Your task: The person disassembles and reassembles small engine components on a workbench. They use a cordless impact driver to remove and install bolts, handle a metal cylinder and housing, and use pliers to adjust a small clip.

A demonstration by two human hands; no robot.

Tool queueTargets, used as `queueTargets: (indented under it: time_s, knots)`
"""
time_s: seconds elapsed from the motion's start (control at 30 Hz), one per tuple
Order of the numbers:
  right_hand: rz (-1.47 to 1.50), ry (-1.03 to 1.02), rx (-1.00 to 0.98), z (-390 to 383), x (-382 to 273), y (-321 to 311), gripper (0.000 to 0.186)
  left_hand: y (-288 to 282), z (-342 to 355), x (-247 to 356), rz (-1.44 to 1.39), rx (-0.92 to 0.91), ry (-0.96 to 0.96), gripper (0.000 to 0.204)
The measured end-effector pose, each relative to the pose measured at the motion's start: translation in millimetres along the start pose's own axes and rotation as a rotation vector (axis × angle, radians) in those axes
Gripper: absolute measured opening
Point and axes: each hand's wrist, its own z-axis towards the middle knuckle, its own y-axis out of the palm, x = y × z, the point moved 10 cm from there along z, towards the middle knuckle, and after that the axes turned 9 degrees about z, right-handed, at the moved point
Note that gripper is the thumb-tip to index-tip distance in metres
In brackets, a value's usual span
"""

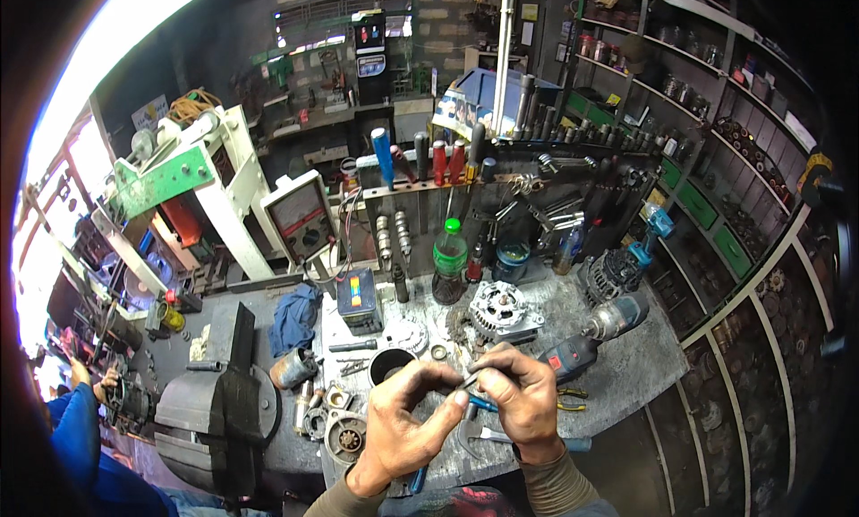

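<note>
My left hand (410, 420) and my right hand (519, 399) meet over the front of the metal workbench (617, 360). Thumbs and fingers of both pinch one small, thin metal piece (467, 383), too small to name. Right behind them lies a silver alternator part (501, 307) with a round vented face. A dark round cup (391, 363) stands just past my left hand. Below my hands are a blue-handled tool (484, 404) and a hammer-like tool (469, 435), partly covered by my fingers. Beside my left wrist rests a round housing with a small gear (347, 438).
A large vise (210, 410) occupies the left side, near a blue rag (295, 320). Behind stand a small battery (359, 302), a green-capped bottle (450, 262) and a screwdriver rack (429, 181). A cordless power tool (573, 358) lies at right. Another person's blue sleeve (76, 436) shows far left.
</note>
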Motion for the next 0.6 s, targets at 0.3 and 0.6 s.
queueTargets:
  time_s: [0.3, 0.6]
  knots:
    - [-0.327, -0.083, -0.153, -13.4, 10.7, 2.6, 0.012, 20.8, -33.1, -80.1, -0.170, -0.138, -0.386, 0.025]
    - [-0.116, 0.147, -0.065, -25.8, 66.9, -33.5, 0.012, 46.5, -45.6, -103.9, -0.388, -0.092, -0.476, 0.027]
